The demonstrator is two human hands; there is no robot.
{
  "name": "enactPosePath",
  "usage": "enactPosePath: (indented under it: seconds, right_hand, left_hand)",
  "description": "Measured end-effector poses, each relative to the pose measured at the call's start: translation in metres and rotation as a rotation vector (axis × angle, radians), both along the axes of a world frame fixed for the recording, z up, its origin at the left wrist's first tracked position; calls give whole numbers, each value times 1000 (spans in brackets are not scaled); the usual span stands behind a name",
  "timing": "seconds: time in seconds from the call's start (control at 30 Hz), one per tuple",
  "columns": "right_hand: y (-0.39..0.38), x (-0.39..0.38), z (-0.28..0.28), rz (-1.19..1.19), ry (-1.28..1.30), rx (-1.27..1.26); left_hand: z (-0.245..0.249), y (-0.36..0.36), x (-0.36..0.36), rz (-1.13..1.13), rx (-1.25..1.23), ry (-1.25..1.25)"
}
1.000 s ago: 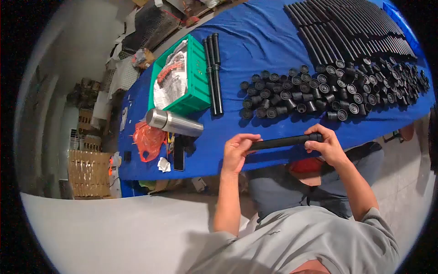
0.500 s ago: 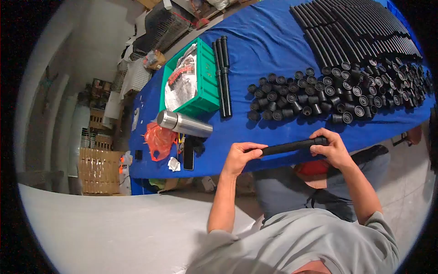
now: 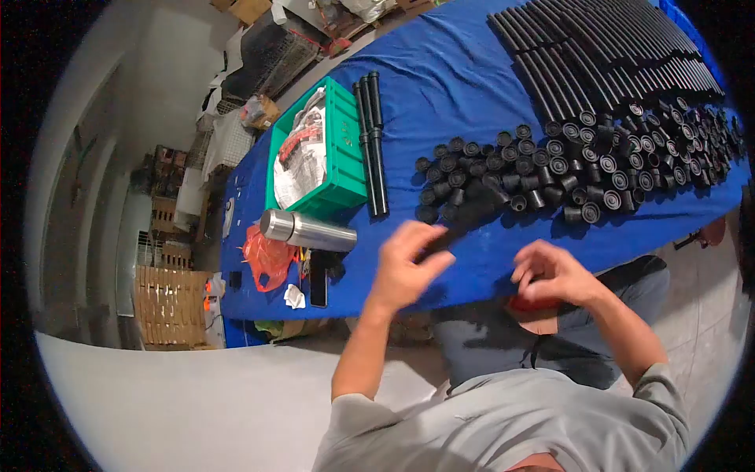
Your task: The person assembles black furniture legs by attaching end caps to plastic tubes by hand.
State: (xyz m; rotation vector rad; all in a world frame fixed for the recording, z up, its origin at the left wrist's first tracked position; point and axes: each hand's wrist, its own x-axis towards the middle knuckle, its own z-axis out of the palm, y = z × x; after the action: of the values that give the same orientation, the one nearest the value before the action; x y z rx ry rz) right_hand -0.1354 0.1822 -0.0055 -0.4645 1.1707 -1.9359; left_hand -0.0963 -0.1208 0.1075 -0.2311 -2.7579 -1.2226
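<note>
My left hand grips the near end of a black tube, which is smeared by motion and tilted up toward the right. The tube's far end overlaps the edge of the pile of black end caps. Apart from the tube, my right hand hangs over the table's front edge. Its fingers are loosely bent with the thumb apart, and nothing shows in them. Long rows of black tubes lie behind the caps.
A green crate holding newspaper stands on the blue cloth, with a few black tubes beside it. Nearer the left edge are a steel flask, a red plastic bag, a phone and crumpled tissue.
My right hand has let go of the tube's right end. My left hand has swung the tube from nearly level to tilted, its far end now up by the caps.
</note>
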Motion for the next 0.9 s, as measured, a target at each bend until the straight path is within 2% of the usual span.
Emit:
enactPosePath:
  seconds: [0.03, 0.07, 0.13, 0.2, 0.23, 0.3, 0.33, 0.43, 0.53, 0.73, 0.9]
  right_hand:
    - [-9, 1, 8, 169, 69, 90]
    - [-25, 4, 17, 315, 349, 174]
    - [-68, 1, 28, 553, 809, 34]
    - [-111, 8, 15, 511, 1227, -42]
    - [-125, 5, 7, 547, 1318, -48]
    - [-150, -5, -10, 611, 1499, -61]
    - [-157, -9, -17, 554, 1446, -87]
    - [-149, -26, -9, 439, 967, -73]
    - [-150, -24, -16, 406, 1038, -180]
    - [-148, -32, -12, 429, 967, -141]
    - [-152, -33, -18, 519, 940, -118]
  left_hand:
    - [12, -11, -11, 54, -43, 88]
    - [22, -17, -26, 108, -101, 94]
    - [31, -30, -68, 142, -279, 131]
    - [15, -48, -120, 174, -345, 219]
    - [20, -46, -143, 257, -347, 65]
    - [7, -65, -191, 246, -509, 35]
    - [-2, -75, -214, 248, -579, 49]
    - [-14, -92, -268, 252, -726, 78]
    - [-33, -109, -316, 291, -819, 40]
    - [-61, -132, -393, 338, -923, -59]
    - [-79, -154, -429, 351, -1016, -101]
